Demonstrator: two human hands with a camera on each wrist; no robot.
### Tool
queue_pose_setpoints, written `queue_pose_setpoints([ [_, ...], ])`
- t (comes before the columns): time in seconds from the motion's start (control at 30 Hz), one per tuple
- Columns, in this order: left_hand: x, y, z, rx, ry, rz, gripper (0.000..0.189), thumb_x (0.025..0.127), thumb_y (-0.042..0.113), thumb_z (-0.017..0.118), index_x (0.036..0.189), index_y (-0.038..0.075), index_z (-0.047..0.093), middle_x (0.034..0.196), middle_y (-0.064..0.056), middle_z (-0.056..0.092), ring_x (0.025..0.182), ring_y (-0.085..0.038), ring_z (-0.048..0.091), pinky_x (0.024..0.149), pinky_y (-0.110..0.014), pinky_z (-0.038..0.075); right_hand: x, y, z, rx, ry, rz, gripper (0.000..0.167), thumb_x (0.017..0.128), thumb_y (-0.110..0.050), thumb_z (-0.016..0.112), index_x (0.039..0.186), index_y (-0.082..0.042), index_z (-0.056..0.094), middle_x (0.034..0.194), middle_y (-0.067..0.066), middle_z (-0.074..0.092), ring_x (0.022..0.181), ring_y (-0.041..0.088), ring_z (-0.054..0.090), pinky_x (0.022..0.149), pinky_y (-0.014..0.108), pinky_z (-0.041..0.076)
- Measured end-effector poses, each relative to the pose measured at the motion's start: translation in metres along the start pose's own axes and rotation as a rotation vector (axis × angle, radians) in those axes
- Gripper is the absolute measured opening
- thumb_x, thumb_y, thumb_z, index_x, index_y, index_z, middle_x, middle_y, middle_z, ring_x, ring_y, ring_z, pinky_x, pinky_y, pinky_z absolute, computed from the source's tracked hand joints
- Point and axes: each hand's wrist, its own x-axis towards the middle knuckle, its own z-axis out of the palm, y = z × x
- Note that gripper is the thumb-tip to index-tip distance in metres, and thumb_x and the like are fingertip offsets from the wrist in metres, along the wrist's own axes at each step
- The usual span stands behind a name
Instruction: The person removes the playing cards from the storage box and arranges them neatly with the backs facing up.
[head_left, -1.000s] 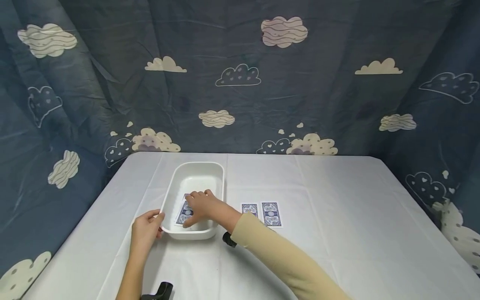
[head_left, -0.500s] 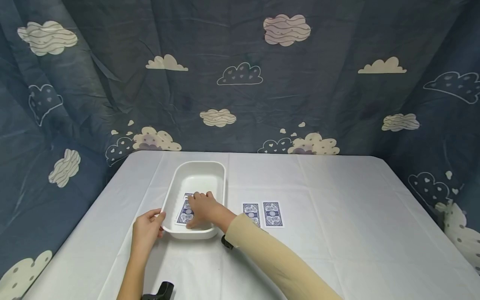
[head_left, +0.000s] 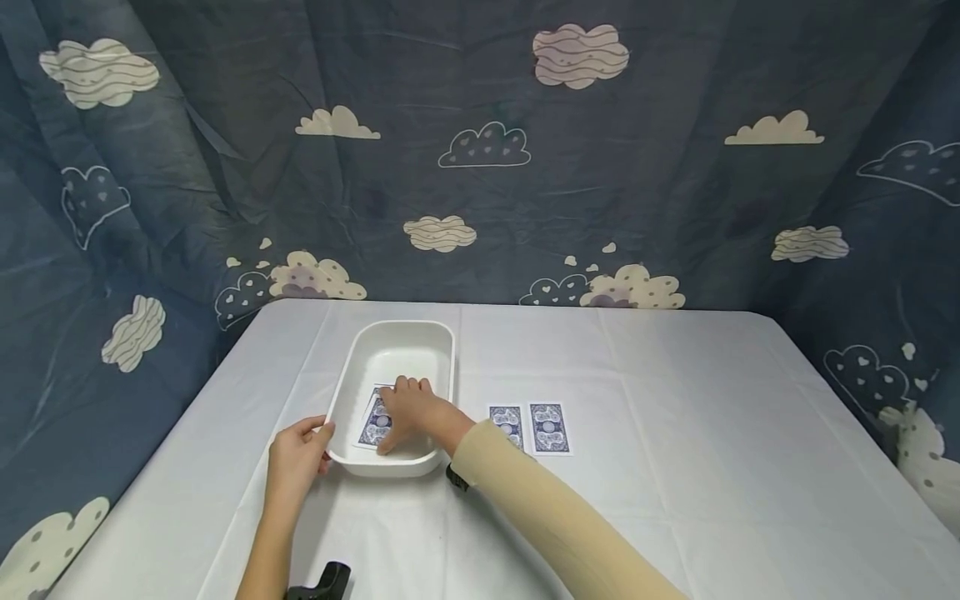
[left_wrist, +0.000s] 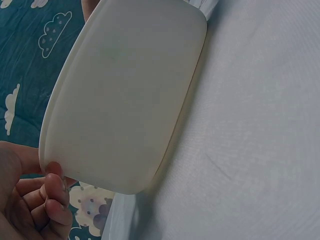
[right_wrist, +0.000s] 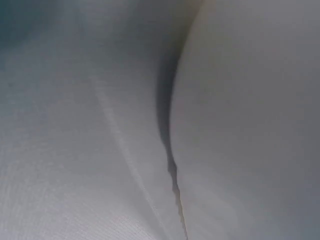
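A white rectangular tray (head_left: 442, 358) stands on the left half of the table. My left hand (head_left: 294, 454) pinches its near-left corner at the rim; in the left wrist view the fingers (left_wrist: 56, 190) curl under that rim, beside the tray's outer wall (left_wrist: 125, 90). Blue-backed playing cards (head_left: 374, 427) lie overlapping inside the tray, partly covered. My right hand (head_left: 412, 414) reaches in over them, thumb and fingers spread apart and bent downward. I cannot tell whether it grips a card. In the right wrist view, only the tray wall (right_wrist: 250, 125) and cloth show.
Two more blue-backed cards lie face down right of the tray: a left one (head_left: 507, 422), partly behind the right sleeve (head_left: 540, 500), and a right one (head_left: 550, 428). White cloth (head_left: 675, 400) covers the table. A dark cloud-patterned curtain (head_left: 480, 83) hangs behind.
My right hand has shifted slightly right within the tray, showing more of the card beside the thumb. The left hand keeps its hold on the rim. The head view has shifted a little.
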Motion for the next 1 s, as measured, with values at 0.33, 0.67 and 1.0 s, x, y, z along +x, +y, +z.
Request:
queue_pose_setpoints([
  [0.33,-0.0005,0.0027,-0.0006,-0.018,0.004,-0.001,0.037,0.088,0.016,0.051,0.115,-0.009,0.055,0.050,0.007,0.051,0.040,-0.006,0.046,0.042,-0.021,0.042,0.0018,0.0014,0.0006,0.037,-0.023,0.028,0.101,0.062,-0.064,0.069,0.142,-0.018,0.026,0.116,0.005,0.043,0.099,0.015,0.039,0.089,0.028,0.033],
  [0.67,-0.0015,0.0006,0.0005,0.008,0.001,0.007,0.037,0.088,0.017,0.052,0.116,-0.008,0.055,0.051,0.007,0.052,0.040,-0.006,0.047,0.042,-0.022,0.040,-0.0031,0.0030,0.0004,0.035,-0.003,-0.007,0.103,0.063,-0.062,0.069,0.144,-0.025,0.018,0.118,0.003,0.044,0.096,0.013,0.039,0.082,0.026,0.031],
  [1.0,-0.0014,0.0011,-0.0005,0.004,-0.001,0.005,0.038,0.089,0.018,0.052,0.116,-0.008,0.055,0.050,0.008,0.052,0.040,-0.006,0.047,0.042,-0.021,0.041,-0.0074,0.0047,-0.0057,-0.002,0.012,-0.033,0.099,0.067,-0.061,0.067,0.144,-0.026,0.016,0.120,0.001,0.046,0.103,0.014,0.043,0.089,0.031,0.030],
])
